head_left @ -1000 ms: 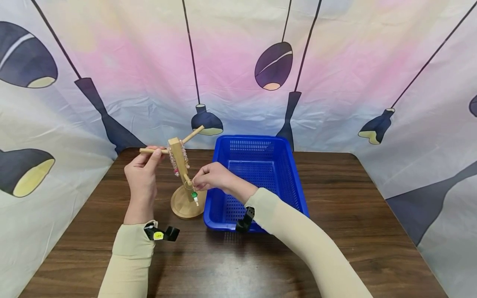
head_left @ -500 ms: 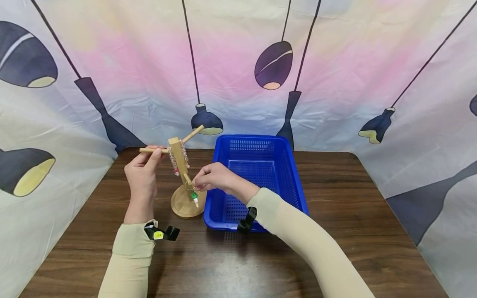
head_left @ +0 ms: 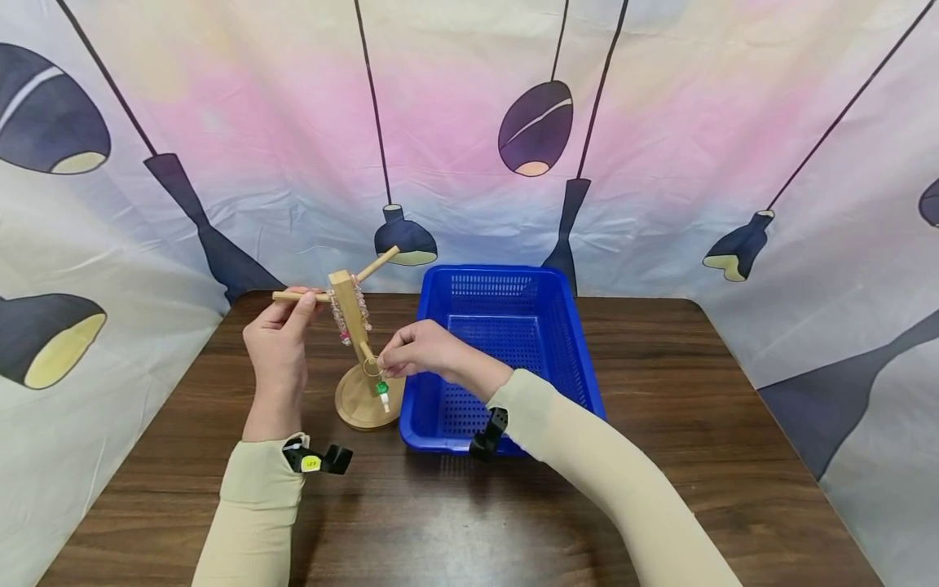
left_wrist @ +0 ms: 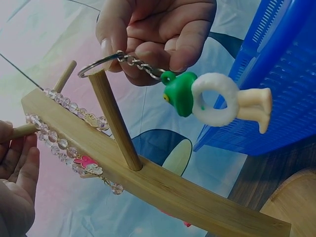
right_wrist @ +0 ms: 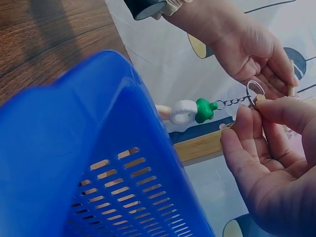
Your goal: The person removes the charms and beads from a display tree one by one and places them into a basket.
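Observation:
A wooden stand with pegs (head_left: 350, 314) rises from a round base. My left hand (head_left: 282, 336) pinches its left upper peg between thumb and fingers. In my right hand (head_left: 423, 348) I pinch the metal ring (left_wrist: 100, 64) of a keychain, right at the tip of the front peg (left_wrist: 116, 123). On a short chain below the ring dangles a small figure (left_wrist: 214, 98) with a green frog-like head, a white ring-shaped body and pale legs. Pink clear-bead bracelets (left_wrist: 62, 143) hang on the upper pegs against the post, one with a bright pink charm.
Close to the right of the stand is a blue perforated plastic basket (head_left: 440, 444), under my right forearm. Both stand on a dark wood table (head_left: 660, 408). A patterned cloth (head_left: 455, 122) with printed lamps hangs behind the table.
Hardly anything differs: the right wrist has shifted slightly, and the small figure swings a little beneath the ring. The left hand keeps its hold on the peg.

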{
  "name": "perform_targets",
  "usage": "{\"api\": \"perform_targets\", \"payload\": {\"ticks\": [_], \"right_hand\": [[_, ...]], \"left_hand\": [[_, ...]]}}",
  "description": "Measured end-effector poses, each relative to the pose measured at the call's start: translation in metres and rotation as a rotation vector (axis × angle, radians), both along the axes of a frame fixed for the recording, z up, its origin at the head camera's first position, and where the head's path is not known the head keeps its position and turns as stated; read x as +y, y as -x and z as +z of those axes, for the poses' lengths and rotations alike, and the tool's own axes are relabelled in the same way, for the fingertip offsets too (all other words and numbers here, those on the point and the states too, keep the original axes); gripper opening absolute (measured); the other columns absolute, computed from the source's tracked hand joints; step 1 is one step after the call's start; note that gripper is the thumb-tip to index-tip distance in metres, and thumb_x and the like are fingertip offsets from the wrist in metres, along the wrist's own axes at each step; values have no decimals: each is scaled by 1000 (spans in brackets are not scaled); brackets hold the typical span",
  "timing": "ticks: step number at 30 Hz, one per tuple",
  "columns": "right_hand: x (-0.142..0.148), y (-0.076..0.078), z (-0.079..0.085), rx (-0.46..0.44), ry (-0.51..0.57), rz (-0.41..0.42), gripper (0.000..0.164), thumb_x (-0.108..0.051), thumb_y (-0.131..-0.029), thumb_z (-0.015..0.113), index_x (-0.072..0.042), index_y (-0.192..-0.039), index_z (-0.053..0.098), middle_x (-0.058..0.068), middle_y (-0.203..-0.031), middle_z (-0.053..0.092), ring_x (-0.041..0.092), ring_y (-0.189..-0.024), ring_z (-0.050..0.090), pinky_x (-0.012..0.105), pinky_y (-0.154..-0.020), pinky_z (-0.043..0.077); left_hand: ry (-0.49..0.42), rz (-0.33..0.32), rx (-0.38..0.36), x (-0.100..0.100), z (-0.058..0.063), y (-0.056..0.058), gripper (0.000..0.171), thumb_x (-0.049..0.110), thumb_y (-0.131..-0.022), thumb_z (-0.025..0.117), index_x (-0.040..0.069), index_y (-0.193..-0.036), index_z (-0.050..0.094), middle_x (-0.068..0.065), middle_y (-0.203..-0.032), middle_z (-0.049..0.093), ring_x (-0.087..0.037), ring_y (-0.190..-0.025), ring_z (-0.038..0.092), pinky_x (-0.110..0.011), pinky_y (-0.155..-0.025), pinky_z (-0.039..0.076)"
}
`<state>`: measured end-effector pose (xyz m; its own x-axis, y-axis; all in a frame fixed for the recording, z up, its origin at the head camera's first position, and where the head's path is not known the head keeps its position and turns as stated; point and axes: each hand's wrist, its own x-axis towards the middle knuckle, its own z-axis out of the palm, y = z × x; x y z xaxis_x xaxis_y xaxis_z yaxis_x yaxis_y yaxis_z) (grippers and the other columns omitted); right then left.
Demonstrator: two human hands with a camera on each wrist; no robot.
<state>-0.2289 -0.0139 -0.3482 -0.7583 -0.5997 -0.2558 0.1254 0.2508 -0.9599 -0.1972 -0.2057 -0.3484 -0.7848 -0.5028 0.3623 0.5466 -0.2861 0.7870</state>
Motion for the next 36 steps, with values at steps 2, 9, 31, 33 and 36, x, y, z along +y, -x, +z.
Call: {"api": "perform_targets", "payload": {"ticks": [2, 9, 31, 33, 36], "right_hand": [[0, 0, 1, 0, -3, 8, 14, -1, -95, 67, 9, -103, 71, -1, -76, 69, 8, -71, 69, 29, -85, 66], [3, 0, 6, 27, 1, 47, 15, -1, -96, 65, 10, -104, 70, 4, -87, 74, 6, -73, 68, 36, -95, 64], [24, -2, 30, 57, -19, 52, 15, -1, -98, 64, 10, -106, 69, 20, -111, 74, 8, -78, 70, 42, -100, 61], [26, -2, 32, 61, -22, 54, 15, -1, -98, 63, 10, -107, 69, 23, -116, 72, 10, -81, 71, 44, -102, 60], [28, -1, 33, 63, -28, 52, 15, -1, -98, 63, 10, -107, 69, 23, -115, 73, 12, -84, 72, 46, -104, 59]], "left_hand": [[3, 3, -2, 0, 0, 0, 6, -2, -91, 74, 2, -88, 77, 0, -82, 78, -6, -80, 73, -17, -79, 63], [20, 9, -3, -1, -2, 0, 4, 4, -90, 78, 2, -88, 76, 0, -82, 78, -6, -80, 73, -17, -79, 63], [38, 5, 1, -2, -2, 0, 5, 5, -90, 78, 0, -92, 77, 1, -83, 78, -6, -80, 74, -18, -81, 63], [35, 4, 5, -2, -3, 0, 7, 6, -89, 79, 0, -92, 77, 1, -83, 78, -7, -80, 74, -19, -81, 63], [34, 1, 7, -2, -3, 0, 3, 5, -90, 77, 2, -91, 78, 1, -83, 78, -6, -80, 74, -19, -82, 64]]}}
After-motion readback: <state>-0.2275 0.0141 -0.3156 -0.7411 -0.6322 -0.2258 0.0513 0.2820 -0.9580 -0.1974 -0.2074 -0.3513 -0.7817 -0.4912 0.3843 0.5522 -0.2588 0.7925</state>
